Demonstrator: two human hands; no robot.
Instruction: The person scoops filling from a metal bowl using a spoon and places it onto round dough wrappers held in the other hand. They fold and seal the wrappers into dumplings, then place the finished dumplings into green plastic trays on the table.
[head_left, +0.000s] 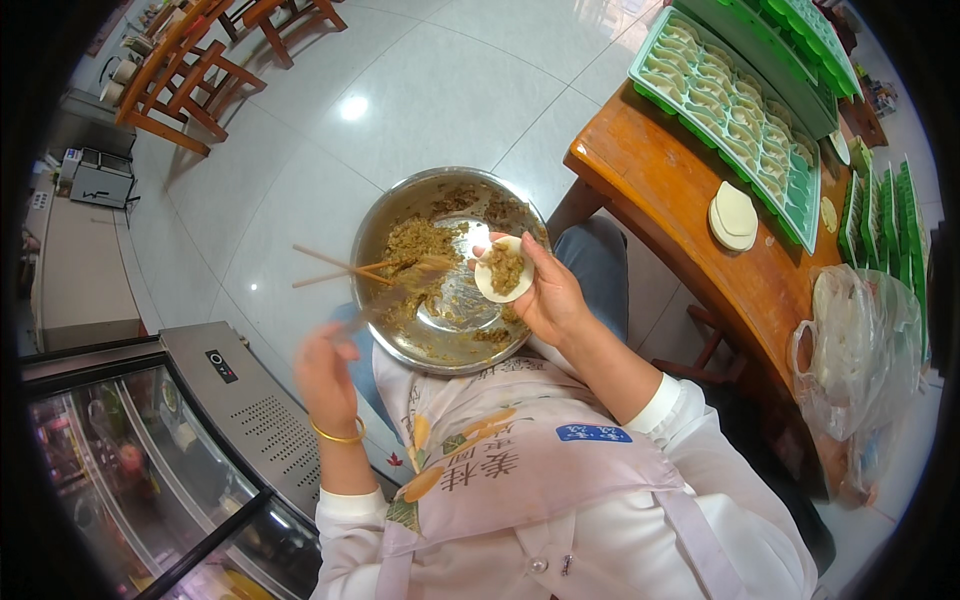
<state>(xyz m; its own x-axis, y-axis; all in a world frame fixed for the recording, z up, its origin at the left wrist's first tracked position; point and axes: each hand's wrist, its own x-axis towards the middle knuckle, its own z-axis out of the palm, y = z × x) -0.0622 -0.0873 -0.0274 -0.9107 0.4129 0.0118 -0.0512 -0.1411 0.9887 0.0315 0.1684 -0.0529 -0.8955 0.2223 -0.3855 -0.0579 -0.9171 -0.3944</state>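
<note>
My right hand, palm up, holds a round dough wrapper over the right side of a steel bowl. A lump of greenish-brown filling lies on the wrapper. My left hand, blurred, is at the bowl's lower left, gripping a flat spatula-like tool that reaches over the bowl; blur hides its exact kind. More filling is heaped on the bowl's left side and smeared on its walls. Two crossed wooden chopsticks lean over the left rim. The bowl rests at my lap.
On the wooden table at right stand a green tray of dumplings, stacked wrappers, more green trays and a plastic bag. A glass-topped refrigerated cabinet is close at left. Wooden stools stand farther off.
</note>
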